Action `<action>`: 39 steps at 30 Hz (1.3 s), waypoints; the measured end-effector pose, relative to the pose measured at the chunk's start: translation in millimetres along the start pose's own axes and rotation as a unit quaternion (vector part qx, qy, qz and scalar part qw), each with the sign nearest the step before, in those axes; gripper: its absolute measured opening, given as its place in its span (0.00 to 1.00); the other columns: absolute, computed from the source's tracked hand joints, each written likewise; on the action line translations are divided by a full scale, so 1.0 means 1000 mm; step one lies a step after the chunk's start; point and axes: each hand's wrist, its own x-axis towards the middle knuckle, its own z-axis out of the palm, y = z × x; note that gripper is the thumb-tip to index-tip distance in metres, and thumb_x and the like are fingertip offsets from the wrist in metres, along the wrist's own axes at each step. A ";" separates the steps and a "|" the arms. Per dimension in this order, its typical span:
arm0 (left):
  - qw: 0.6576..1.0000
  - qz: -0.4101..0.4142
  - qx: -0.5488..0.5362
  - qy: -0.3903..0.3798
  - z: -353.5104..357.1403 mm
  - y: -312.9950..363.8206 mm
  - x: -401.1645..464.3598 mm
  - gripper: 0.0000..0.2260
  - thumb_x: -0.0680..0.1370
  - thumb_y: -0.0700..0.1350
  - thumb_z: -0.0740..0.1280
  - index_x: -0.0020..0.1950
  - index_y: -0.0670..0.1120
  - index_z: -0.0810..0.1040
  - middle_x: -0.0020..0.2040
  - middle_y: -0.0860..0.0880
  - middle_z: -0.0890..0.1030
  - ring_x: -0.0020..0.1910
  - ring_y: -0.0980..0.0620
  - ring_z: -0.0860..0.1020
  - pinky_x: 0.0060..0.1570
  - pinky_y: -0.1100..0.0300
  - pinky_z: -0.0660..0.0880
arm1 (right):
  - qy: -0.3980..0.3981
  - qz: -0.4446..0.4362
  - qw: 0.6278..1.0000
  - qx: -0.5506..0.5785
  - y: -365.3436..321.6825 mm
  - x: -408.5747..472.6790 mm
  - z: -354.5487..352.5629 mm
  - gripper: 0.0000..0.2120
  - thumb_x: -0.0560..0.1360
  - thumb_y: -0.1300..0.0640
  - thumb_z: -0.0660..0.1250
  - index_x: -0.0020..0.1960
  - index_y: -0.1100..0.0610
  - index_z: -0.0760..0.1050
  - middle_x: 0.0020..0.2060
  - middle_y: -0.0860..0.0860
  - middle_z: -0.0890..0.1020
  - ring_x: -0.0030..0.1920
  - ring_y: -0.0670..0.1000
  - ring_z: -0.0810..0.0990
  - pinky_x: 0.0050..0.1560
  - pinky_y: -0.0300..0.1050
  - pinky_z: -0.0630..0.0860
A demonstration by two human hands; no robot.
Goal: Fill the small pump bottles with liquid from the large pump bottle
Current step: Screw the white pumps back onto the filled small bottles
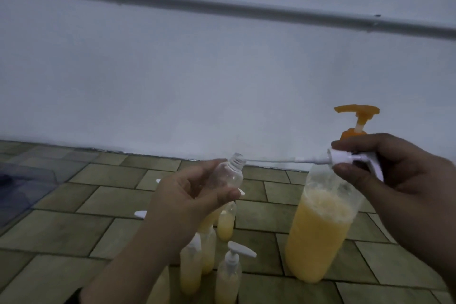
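My left hand (197, 195) grips a small clear empty bottle (228, 173), tilted with its open threaded neck up and to the right. My right hand (385, 168) pinches a white pump head (345, 157) held sideways; its thin dip tube (271, 160) stretches left, the tip just at the bottle's mouth. Behind and below my right hand stands the large bottle (318, 234) of yellow liquid with an orange pump (357, 116). Several small bottles of yellow liquid (227, 271) with white pumps stand on the tiled floor below my left hand.
The tiled floor (74, 217) runs to a pale wall (222, 69) with a grey pipe (222, 6) across it. A dark translucent object (22, 187) lies at the far left.
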 end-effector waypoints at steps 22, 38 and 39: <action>0.988 -0.070 -0.136 -0.030 0.021 0.011 -0.018 0.20 0.60 0.59 0.69 0.45 0.50 0.84 0.44 0.41 0.83 0.43 0.47 0.82 0.39 0.55 0.78 | -0.208 0.194 0.880 0.379 -0.025 0.030 0.064 0.18 0.63 0.57 0.70 0.51 0.63 0.80 0.47 0.53 0.84 0.50 0.50 0.82 0.48 0.42 0.77; 0.988 -0.061 -0.139 0.012 0.022 0.022 -0.016 0.22 0.60 0.60 0.68 0.47 0.49 0.84 0.44 0.40 0.82 0.41 0.48 0.79 0.37 0.56 0.76 | -0.110 0.267 0.851 0.438 -0.028 0.024 0.069 0.16 0.60 0.54 0.71 0.47 0.57 0.80 0.40 0.48 0.84 0.46 0.51 0.78 0.46 0.44 0.68; 0.988 -0.065 -0.143 0.013 0.023 0.022 -0.016 0.22 0.59 0.60 0.69 0.47 0.49 0.84 0.44 0.41 0.83 0.42 0.48 0.80 0.37 0.57 0.77 | -0.124 0.266 0.852 0.433 -0.029 0.025 0.070 0.17 0.62 0.55 0.70 0.50 0.57 0.81 0.43 0.50 0.85 0.48 0.52 0.78 0.47 0.45 0.68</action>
